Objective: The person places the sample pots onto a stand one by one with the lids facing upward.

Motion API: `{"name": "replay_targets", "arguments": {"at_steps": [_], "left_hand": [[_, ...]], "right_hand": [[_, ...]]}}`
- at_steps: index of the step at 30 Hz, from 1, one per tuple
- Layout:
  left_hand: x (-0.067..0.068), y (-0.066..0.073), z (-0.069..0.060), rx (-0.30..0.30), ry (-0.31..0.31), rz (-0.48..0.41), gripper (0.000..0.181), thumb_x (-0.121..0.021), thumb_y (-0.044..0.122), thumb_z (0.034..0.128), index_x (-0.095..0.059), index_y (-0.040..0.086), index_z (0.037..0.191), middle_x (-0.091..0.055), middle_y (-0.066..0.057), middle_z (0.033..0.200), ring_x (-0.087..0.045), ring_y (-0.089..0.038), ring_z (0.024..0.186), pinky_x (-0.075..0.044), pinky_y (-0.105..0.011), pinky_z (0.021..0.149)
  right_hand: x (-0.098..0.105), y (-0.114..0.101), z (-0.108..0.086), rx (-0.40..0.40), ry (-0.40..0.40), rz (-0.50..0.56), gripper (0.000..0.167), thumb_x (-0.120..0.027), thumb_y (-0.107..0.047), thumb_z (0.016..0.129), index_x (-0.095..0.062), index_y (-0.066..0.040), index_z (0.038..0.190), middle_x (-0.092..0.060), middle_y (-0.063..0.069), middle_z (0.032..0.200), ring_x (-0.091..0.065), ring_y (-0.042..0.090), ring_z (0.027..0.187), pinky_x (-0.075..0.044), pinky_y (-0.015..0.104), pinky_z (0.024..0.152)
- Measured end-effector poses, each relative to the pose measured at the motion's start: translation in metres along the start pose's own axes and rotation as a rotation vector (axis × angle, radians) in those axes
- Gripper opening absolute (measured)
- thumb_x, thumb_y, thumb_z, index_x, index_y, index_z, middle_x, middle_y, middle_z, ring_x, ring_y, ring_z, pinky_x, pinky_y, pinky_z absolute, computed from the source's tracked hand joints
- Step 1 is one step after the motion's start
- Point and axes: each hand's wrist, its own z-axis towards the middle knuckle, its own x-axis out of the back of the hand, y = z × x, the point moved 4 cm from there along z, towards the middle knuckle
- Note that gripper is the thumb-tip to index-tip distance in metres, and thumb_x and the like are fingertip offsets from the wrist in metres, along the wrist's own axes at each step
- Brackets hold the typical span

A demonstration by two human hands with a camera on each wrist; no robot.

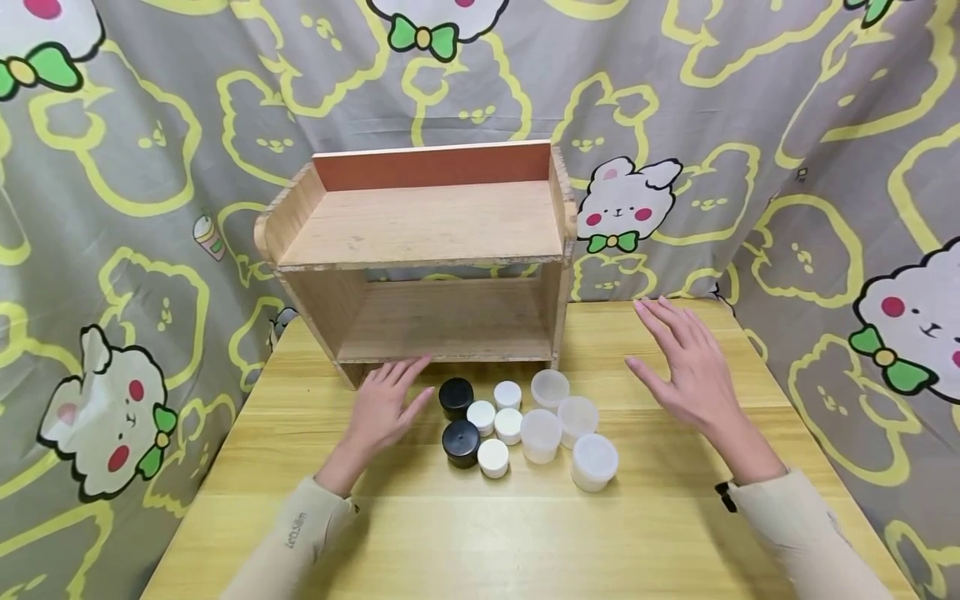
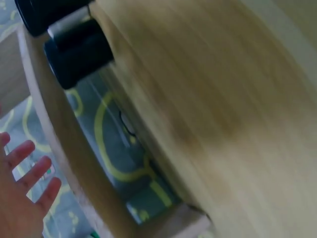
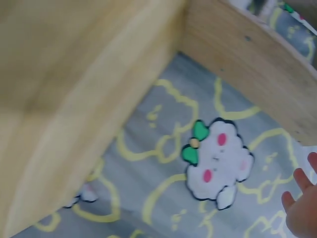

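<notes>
We see the left hand (image 1: 381,406), grip released, just left of the black containers (image 1: 461,443), the right hand (image 1: 692,371), likewise released, right of the translucent containers (image 1: 541,437). The left wrist view crops one black container.

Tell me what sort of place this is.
Probably a curtained-off tabletop workspace: cartoon-print fabric hangs behind and beside a wood-grain table, on which small round containers stand grouped.
</notes>
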Motion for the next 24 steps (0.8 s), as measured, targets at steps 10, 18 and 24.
{"name": "replay_targets", "arguments": {"at_steps": [10, 18, 24], "left_hand": [[-0.027, 0.014, -0.002, 0.055, -0.062, -0.238, 0.051, -0.062, 0.040, 0.1028, -0.054, 0.024, 0.150, -0.067, -0.005, 0.132, -0.063, -0.030, 0.124, -0.049, -0.057, 0.106], [-0.039, 0.018, -0.004, 0.083, -0.088, -0.299, 0.049, -0.066, 0.042, 0.1003, -0.059, 0.024, 0.146, -0.068, -0.002, 0.129, -0.064, -0.026, 0.122, -0.050, -0.054, 0.106], [-0.044, 0.020, -0.003, 0.103, -0.131, -0.258, 0.050, -0.066, 0.046, 0.0995, -0.060, 0.024, 0.143, -0.069, -0.003, 0.130, -0.064, -0.030, 0.125, -0.047, -0.058, 0.108]], "right_hand": [[0.005, -0.021, 0.062, -0.066, 0.054, 0.209, 0.065, -0.058, -0.047, 0.102, -0.042, -0.021, 0.159, -0.048, 0.009, 0.157, -0.044, 0.034, 0.144, -0.037, 0.062, 0.111], [0.005, -0.037, 0.102, -0.119, 0.062, 0.390, 0.069, -0.068, -0.013, 0.097, -0.041, -0.021, 0.160, -0.046, 0.008, 0.157, -0.044, 0.028, 0.142, -0.040, 0.057, 0.112], [0.000, -0.039, 0.125, -0.108, 0.068, 0.478, 0.066, -0.064, -0.012, 0.100, -0.040, -0.025, 0.161, -0.043, 0.001, 0.161, -0.039, 0.020, 0.147, -0.034, 0.051, 0.119]]}}
